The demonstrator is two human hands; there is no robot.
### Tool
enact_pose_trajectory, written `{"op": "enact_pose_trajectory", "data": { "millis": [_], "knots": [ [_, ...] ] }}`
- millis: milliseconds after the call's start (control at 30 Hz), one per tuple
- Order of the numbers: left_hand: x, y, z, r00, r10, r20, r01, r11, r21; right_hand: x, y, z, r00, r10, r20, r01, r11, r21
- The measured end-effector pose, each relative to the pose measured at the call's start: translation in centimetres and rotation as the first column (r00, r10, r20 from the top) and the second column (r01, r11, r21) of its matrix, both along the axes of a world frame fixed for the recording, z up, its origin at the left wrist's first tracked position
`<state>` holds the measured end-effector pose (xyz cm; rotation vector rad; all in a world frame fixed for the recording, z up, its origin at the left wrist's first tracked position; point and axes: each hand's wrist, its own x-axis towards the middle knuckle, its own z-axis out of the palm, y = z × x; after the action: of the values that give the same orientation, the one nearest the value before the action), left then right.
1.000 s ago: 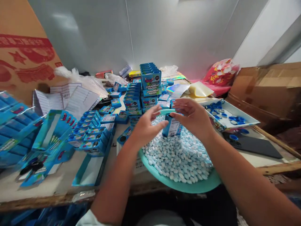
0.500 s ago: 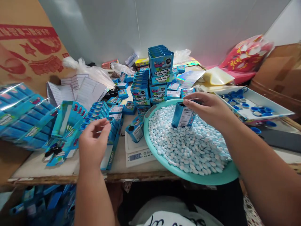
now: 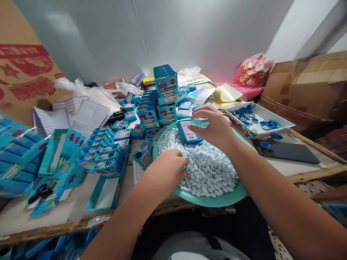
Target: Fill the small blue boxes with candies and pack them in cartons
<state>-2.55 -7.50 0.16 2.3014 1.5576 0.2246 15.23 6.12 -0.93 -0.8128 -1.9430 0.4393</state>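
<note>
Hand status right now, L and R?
Left hand: fingers part-curled at the candies; can't tell if it has any.
Right hand: open, thumb at the blue tin; no firm grip visible.

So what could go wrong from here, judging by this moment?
The blue tin sits tilted on the candies, with the right hand at its top, so a slip might tip it over. The green basin appears to reach past the table's front edge; a hard push by the left hand could spill candies. The tall stack of tins behind it might topple if knocked.
</note>
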Motion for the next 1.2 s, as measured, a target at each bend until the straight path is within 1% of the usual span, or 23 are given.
{"op": "enact_pose_trajectory", "data": {
  "millis": [67, 133, 233, 333, 400, 467, 600, 700, 767, 900, 1000, 1100, 1200],
  "knots": [
    [-0.3, 1.0, 0.0, 0.997, 0.006, 0.076, -0.004, 1.0, -0.027, 0.1, 0.2, -0.2, 0.999, 0.024, 0.025, -0.023, 0.999, -0.038],
    [-0.5, 1.5, 0.0, 0.991, 0.03, 0.131, -0.023, 0.998, -0.05, 0.1, 0.2, -0.1, 0.997, 0.037, 0.062, -0.034, 0.998, -0.043],
    [-0.2, 1.7, 0.0, 0.993, 0.036, 0.11, -0.033, 0.999, -0.03, -0.1, -0.5, 0.1, 0.989, 0.085, 0.12, -0.081, 0.996, -0.036],
    [0.1, 1.4, -0.1, 0.999, 0.023, 0.037, -0.024, 0.999, 0.037, -0.7, -1.7, 0.4, 0.957, 0.231, 0.176, -0.223, 0.973, -0.061],
    [0.1, 1.2, -0.1, 0.999, 0.031, 0.044, -0.033, 0.998, 0.059, -1.1, -2.2, 0.4, 0.923, 0.312, 0.225, -0.299, 0.95, -0.089],
    [-0.2, 1.1, -0.1, 0.994, 0.042, 0.097, -0.05, 0.995, 0.081, -1.3, -2.4, 0.3, 0.906, 0.333, 0.261, -0.312, 0.942, -0.121],
    [-1.5, 0.9, 0.2, 0.974, 0.063, 0.216, -0.093, 0.987, 0.132, -1.3, -1.7, -0.2, 0.918, 0.3, 0.261, -0.27, 0.952, -0.145],
    [-3.1, 0.4, 0.7, 0.948, 0.135, 0.289, -0.182, 0.973, 0.143, -1.1, -1.3, -0.5, 0.928, 0.271, 0.255, -0.239, 0.959, -0.149],
    [-4.7, -0.1, 1.1, 0.93, 0.2, 0.309, -0.256, 0.955, 0.153, -0.9, -1.2, -0.5, 0.928, 0.261, 0.267, -0.226, 0.962, -0.154],
    [-9.0, -1.3, 1.8, 0.896, 0.324, 0.304, -0.386, 0.907, 0.169, -0.8, -1.5, -0.3, 0.915, 0.27, 0.299, -0.226, 0.958, -0.175],
    [-12.0, -2.1, 2.0, 0.868, 0.412, 0.278, -0.458, 0.88, 0.124, -0.9, -1.6, 0.0, 0.906, 0.287, 0.311, -0.231, 0.951, -0.204],
    [-13.8, -2.4, 2.1, 0.877, 0.429, 0.218, -0.454, 0.888, 0.079, -0.8, -1.6, 0.3, 0.902, 0.296, 0.314, -0.227, 0.945, -0.237],
    [-14.4, -2.3, 2.3, 0.916, 0.379, 0.13, -0.385, 0.922, 0.028, -0.7, -1.5, 0.3, 0.899, 0.299, 0.32, -0.224, 0.942, -0.249]
  ]
}}
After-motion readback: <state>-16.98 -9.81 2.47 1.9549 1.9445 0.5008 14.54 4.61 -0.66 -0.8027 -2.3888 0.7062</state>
